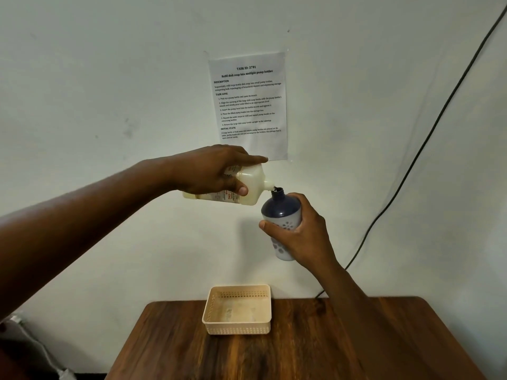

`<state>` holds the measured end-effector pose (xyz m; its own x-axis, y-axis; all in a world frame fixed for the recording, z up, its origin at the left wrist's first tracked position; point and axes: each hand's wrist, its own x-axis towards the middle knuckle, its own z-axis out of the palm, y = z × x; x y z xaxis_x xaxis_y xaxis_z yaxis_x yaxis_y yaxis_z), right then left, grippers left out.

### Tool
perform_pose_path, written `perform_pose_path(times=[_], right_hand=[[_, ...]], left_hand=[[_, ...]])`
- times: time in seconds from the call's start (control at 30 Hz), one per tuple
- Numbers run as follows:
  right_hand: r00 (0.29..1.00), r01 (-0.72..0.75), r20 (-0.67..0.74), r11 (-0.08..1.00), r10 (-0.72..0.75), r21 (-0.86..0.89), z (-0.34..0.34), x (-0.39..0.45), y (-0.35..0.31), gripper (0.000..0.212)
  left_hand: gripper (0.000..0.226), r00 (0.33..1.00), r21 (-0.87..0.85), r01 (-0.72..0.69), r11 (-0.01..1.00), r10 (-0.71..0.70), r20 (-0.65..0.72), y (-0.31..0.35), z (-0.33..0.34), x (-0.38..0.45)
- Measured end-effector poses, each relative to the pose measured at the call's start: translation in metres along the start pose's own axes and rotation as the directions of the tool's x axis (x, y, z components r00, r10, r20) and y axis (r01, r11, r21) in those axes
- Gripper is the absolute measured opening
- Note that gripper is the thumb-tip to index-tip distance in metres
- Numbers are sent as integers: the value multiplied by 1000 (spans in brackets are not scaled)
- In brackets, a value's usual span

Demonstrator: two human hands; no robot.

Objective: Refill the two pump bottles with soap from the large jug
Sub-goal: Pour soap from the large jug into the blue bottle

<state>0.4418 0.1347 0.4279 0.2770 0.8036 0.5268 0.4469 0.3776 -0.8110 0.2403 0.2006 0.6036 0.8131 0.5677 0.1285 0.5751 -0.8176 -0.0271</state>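
My left hand (216, 171) grips the large soap jug (251, 185), a cream-coloured bottle with a red-printed label, tipped on its side with its spout pointing right. The spout touches the open neck of a pump bottle (281, 212), dark blue on top and white with flower prints below. My right hand (299, 234) holds that bottle upright around its middle, high above the table. The bottle has no pump head on it. No second pump bottle is in view.
A beige perforated storage basket (237, 329) sits at the back middle of the wooden table (301, 352). An instruction sheet (249, 105) hangs on the white wall. A black cable (411, 165) runs down the wall at the right.
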Motion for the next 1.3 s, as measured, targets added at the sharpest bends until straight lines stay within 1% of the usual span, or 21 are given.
perform_pose_path(times=[0.23, 0.47, 0.6, 0.77, 0.9, 1.03, 1.17, 1.3], right_hand=[[1000, 4, 10, 1000, -4, 12, 2, -1, -1, 73], [1000, -3, 15, 1000, 3, 20, 4, 0, -2, 70], [1000, -4, -3, 999, 4, 37, 6, 3, -2, 69], [1000, -20, -16, 995, 21, 95, 9, 7, -4, 76], [999, -40, -13, 990, 42, 133, 13, 10, -2, 74], [999, -50, 14, 987, 48, 155, 19, 11, -2, 71], [998, -54, 51, 988, 47, 146, 31, 12, -1, 74], [995, -47, 95, 991, 35, 126, 50, 5, 3, 76]], left_hand=[[75, 1000, 4, 8, 1000, -8, 12, 0, -1, -1], [75, 1000, -14, 24, 1000, -24, -6, -1, 0, -4], [74, 997, -88, 45, 995, -50, -55, -3, 4, -8], [73, 986, -244, 84, 966, -117, -123, -6, 22, -16], [71, 963, -452, 100, 886, -201, -181, -13, 40, -23], [69, 930, -637, 114, 762, -307, -201, -23, 62, -37], [54, 909, -728, 125, 674, -372, -189, -32, 84, -53], [55, 875, -768, 189, 612, -460, -151, -38, 108, -73]])
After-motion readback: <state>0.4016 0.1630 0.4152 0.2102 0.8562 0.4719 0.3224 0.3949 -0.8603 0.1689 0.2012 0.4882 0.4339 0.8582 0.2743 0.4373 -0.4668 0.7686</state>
